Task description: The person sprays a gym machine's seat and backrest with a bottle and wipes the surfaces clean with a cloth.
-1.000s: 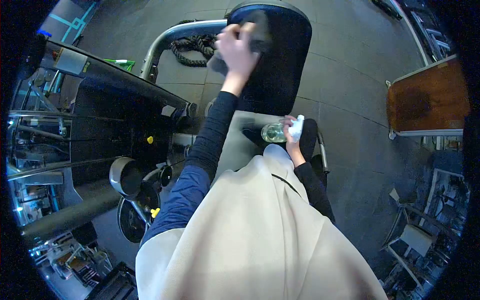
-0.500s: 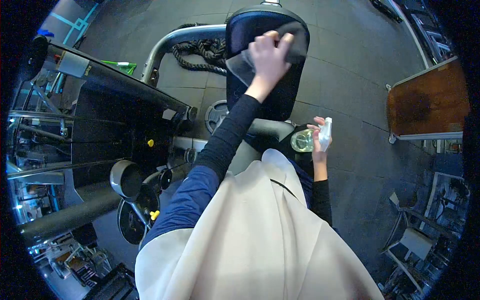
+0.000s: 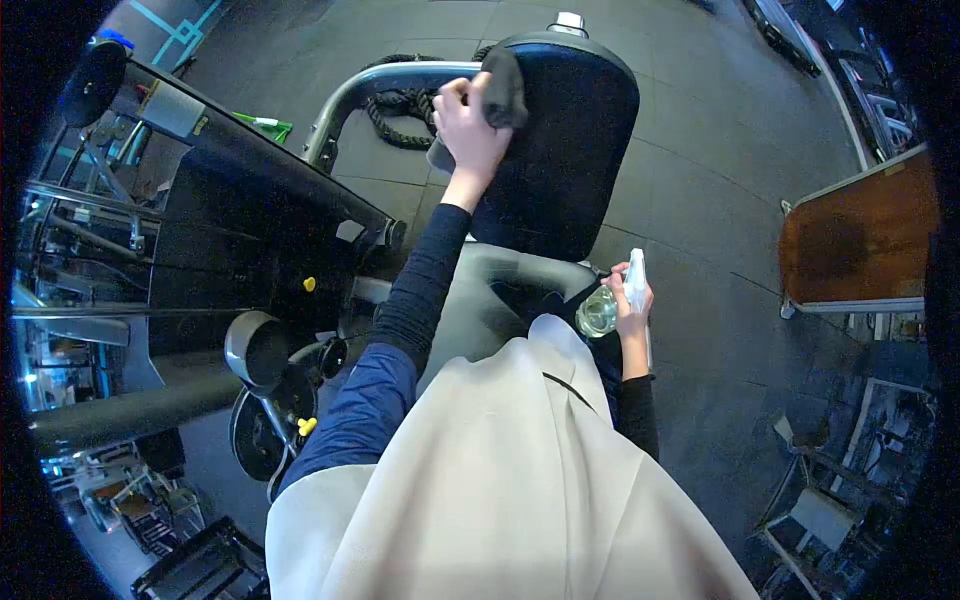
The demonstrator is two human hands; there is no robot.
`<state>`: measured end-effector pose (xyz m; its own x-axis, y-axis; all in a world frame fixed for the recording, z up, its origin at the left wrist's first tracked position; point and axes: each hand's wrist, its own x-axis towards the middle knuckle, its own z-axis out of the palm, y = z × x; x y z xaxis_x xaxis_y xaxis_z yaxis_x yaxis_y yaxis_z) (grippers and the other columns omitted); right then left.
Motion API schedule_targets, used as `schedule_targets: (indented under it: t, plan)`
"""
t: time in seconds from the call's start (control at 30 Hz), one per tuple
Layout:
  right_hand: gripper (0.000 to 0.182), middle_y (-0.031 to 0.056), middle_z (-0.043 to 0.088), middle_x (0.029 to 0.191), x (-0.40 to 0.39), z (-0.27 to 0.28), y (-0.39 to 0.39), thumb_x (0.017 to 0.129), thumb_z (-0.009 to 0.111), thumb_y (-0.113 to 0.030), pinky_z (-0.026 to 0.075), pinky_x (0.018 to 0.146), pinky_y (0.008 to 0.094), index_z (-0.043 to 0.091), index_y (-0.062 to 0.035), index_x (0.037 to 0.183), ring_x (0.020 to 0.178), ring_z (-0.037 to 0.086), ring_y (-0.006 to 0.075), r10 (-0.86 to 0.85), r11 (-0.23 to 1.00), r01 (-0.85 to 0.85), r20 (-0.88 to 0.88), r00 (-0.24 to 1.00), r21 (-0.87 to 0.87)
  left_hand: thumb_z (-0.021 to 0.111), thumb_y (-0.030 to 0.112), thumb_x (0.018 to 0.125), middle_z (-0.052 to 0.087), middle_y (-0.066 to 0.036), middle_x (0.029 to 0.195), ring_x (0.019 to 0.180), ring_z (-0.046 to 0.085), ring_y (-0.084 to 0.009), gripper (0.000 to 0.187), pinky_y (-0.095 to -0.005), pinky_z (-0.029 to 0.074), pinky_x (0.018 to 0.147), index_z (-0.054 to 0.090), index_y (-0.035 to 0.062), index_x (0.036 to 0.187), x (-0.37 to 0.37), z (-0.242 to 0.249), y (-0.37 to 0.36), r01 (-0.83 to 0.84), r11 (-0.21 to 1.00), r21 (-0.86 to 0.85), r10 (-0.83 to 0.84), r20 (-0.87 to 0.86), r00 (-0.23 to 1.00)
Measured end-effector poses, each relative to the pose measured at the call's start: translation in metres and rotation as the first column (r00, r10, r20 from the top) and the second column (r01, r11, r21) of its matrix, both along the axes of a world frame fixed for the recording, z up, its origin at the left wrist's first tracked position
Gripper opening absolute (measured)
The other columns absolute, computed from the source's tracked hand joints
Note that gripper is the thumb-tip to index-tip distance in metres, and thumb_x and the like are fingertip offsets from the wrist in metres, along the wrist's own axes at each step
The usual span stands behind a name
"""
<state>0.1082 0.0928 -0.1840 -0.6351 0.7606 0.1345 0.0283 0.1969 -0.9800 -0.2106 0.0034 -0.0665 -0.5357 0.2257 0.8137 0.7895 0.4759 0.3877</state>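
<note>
Cloth (image 3: pixel 505 92) is at top mid of pic, over the left edge of the black pad (image 3: pixel 570 145). L hand (image 3: pixel 470 130) has it, fingers bent & gripping. Most of the pad lies right of those fingers, long way up & down the pic, top leaning a bit right. R hand (image 3: pixel 631 305) is lower, right of mid, fingers round a spray bottle (image 3: pixel 597 313); L hand's nearer the pad.

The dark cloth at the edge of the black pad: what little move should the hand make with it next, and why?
I'd probably slide the dark cloth rightward across the black pad. The left hand has it at the pad's left edge, so most of the surface lies to its right, and the right hand holds the spray bottle clear of the pad.
</note>
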Motion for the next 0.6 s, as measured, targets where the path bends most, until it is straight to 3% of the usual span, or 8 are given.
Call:
schedule_targets:
  t: [0.1,0.13,0.17,0.23,0.37,0.5,0.6]
  plan:
    - [0.024,0.0058,0.064,0.078,-0.007,-0.007,0.004,0.088,0.066,-0.024,0.049,0.07,0.0295,0.062,-0.0021,0.098,0.073,0.063,0.0144,-0.027,1.0,0.027,0.04,0.999,-0.009,0.073,0.021,0.067,0.047,-0.013,0.106,0.101,0.047,-0.0354,0.056,-0.0461,0.038,0.086,0.055,0.0097,0.119,-0.002,-0.012,0.016,-0.126,0.955,0.268,0.076,0.189,0.979]
    - [0.024,0.0056,0.064,0.078,-0.009,-0.01,0.007,0.088,0.067,-0.023,0.049,0.07,0.0294,0.062,-0.0024,0.098,0.073,0.063,0.0146,-0.027,0.999,0.026,0.066,0.997,0.026,0.071,0.015,0.064,0.048,-0.016,0.107,0.099,0.048,-0.0358,0.055,-0.0436,0.039,0.087,0.054,0.0051,0.115,0.009,-0.005,0.022,-0.149,0.951,0.27,0.103,0.18,0.978]
    - [0.023,0.0055,0.064,0.078,-0.01,-0.013,0.008,0.088,0.067,-0.023,0.049,0.07,0.0293,0.063,-0.0028,0.098,0.073,0.063,0.0147,-0.023,0.998,0.017,0.096,0.995,0.059,0.071,0.011,0.057,0.048,-0.014,0.106,0.097,0.048,-0.0355,0.058,-0.0441,0.039,0.085,0.056,0.0095,0.113,0.022,0.001,0.024,-0.153,0.974,0.167,0.122,0.181,0.976]
    - [0.021,0.0083,0.065,0.075,-0.018,0.002,0.0,0.086,0.068,-0.023,0.05,0.067,0.0319,0.063,-0.0047,0.095,0.07,0.065,0.0191,-0.04,0.985,0.014,0.146,0.988,0.173,0.071,0.007,0.05,0.049,-0.011,0.105,0.096,0.048,-0.0329,0.065,-0.043,0.038,0.081,0.057,0.017,0.113,0.048,0.005,0.038,-0.005,1.0,-0.012,0.006,0.064,0.998]
    - [0.022,0.0131,0.067,0.074,-0.028,0.013,-0.007,0.085,0.069,-0.028,0.051,0.066,0.0377,0.064,-0.0077,0.092,0.071,0.068,0.0292,-0.047,0.975,-0.005,0.229,0.972,0.224,0.08,0.016,0.046,0.049,-0.005,0.105,0.096,0.048,-0.0267,0.074,-0.0404,0.036,0.077,0.06,0.0251,0.117,0.088,-0.01,0.073,0.247,0.948,-0.201,-0.275,-0.122,0.954]
    - [0.026,0.0143,0.067,0.075,-0.036,0.005,-0.002,0.084,0.07,-0.033,0.051,0.066,0.0398,0.066,-0.0096,0.093,0.073,0.067,0.0334,-0.059,0.976,-0.013,0.324,0.944,0.218,0.08,0.017,0.046,0.049,-0.005,0.105,0.096,0.048,-0.0263,0.072,-0.0398,0.037,0.077,0.062,0.025,0.116,0.085,-0.014,0.073,0.318,0.93,-0.184,-0.353,-0.207,0.912]
    - [0.026,0.0146,0.067,0.075,-0.04,0.003,0.0,0.084,0.071,-0.033,0.051,0.066,0.0392,0.066,-0.009,0.093,0.073,0.068,0.0327,-0.051,0.98,-0.013,0.313,0.948,0.2,0.075,0.011,0.051,0.049,-0.009,0.106,0.096,0.048,-0.0297,0.065,-0.0414,0.038,0.079,0.061,0.0206,0.114,0.064,-0.002,0.047,0.216,0.96,-0.178,-0.228,-0.05,0.972]
